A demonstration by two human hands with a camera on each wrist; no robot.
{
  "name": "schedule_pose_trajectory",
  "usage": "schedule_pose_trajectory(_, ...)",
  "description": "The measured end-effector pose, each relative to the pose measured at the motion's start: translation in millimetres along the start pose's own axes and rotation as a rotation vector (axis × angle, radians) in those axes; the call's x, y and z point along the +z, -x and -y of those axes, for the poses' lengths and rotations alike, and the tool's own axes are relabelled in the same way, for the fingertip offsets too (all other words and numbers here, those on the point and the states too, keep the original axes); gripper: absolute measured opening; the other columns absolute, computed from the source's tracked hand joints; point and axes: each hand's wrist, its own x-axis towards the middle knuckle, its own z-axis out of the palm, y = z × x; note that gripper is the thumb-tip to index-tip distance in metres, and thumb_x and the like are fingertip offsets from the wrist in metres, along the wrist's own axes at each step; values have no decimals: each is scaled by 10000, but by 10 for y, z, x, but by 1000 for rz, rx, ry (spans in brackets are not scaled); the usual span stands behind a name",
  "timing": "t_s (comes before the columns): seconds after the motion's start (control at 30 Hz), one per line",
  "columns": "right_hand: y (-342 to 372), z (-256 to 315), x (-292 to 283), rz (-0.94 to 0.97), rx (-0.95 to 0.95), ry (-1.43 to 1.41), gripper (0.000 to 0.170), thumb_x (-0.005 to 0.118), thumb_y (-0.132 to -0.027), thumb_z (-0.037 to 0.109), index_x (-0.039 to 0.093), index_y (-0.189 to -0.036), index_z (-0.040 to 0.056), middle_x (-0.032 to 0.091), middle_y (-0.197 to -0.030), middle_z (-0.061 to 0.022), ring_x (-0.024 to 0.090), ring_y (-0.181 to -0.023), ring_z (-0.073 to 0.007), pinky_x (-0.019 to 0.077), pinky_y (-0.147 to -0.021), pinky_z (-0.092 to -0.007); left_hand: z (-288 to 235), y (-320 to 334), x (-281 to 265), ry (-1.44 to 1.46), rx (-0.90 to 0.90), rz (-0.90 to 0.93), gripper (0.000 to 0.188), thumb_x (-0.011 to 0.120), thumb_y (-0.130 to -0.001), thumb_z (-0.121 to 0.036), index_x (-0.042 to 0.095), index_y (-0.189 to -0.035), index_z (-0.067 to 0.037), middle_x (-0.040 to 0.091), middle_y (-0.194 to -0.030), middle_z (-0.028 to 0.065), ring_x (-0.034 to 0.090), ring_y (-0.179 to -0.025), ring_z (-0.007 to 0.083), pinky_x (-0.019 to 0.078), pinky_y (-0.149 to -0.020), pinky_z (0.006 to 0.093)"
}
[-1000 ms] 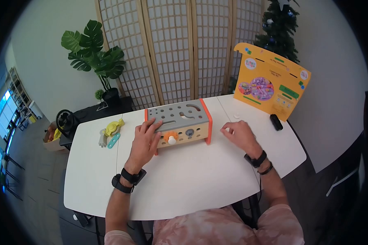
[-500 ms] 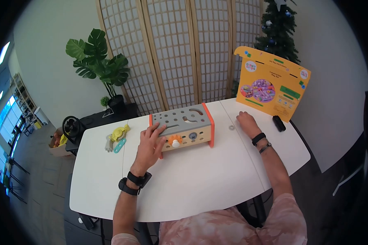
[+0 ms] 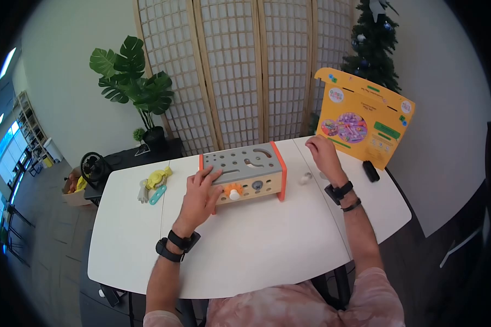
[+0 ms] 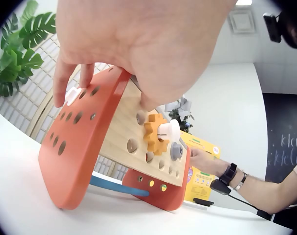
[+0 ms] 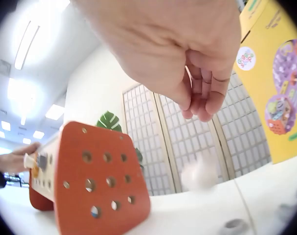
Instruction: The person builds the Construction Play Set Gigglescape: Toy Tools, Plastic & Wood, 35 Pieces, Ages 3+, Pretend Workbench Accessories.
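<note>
There are two hands (image 3: 196, 203) (image 3: 326, 157), one toy workbench (image 3: 245, 173), one orange gear (image 4: 153, 131), one yellow box (image 3: 360, 104) and one fan (image 3: 93, 167).

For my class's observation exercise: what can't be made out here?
Right wrist view: exact shape of the white piece, blurred.
Left wrist view: full chalk writing, cut by right edge.
Head view: fine print on yellow box, too small.
Head view: front left of the workbench, behind left hand.
</note>
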Motion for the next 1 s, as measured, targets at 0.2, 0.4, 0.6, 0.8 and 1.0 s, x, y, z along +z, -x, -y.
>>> schedule_pose_trajectory(0.2,239,400,213,188,-77,20,200,638,-1046,129,719,-1194,23,702,-1112,-185,677,-1035,-376,560,-886,-443,13,-5,-14,1,16,-5,481,663,-1056,-237,586,-1519,-131,471,-1617,154,444,-1377,398,537,-1069,425)
schedule_pose_trajectory(0.4,1407,1614,-267,470,84,235,616,619,-1063,487,569,-1509,64,616,-1367,-246,607,-1226,-402,514,-1032,-482,7,2,7,-23,14,-18,501,671,-1050,-253,577,-1524,-120,474,-1605,159,455,-1363,406,490,-1132,468)
schedule_pose_trajectory(0.6,2179,1620,-86,582,-478,213,587,601,-1070,500,589,-1507,109,541,-1565,-185,579,-1279,-356,463,-1070,-513,-6,7,1,19,22,-24,530,684,-1043,-274,564,-1536,-118,477,-1604,166,456,-1374,418,450,-1167,495)
schedule_pose_trajectory(0.8,1892,1912,-235,959,-141,316,348,597,-1093,417,603,-1138,72,678,-1210,-126,699,-1099,-336,553,-910,-519,38,6,1,12,44,-24,545,689,-1040,-268,564,-1537,-80,461,-1608,203,464,-1358,401,382,-1194,482)
schedule_pose_trajectory(1.0,1635,1713,-305,850,21,-46,311,573,-1112,336,519,-1147,31,659,-1097,-210,712,-915,-459,567,-811,-563,41,14,-5,16,41,-24,531,670,-1052,-294,560,-1543,-125,464,-1614,178,450,-1366,420,433,-1177,501)
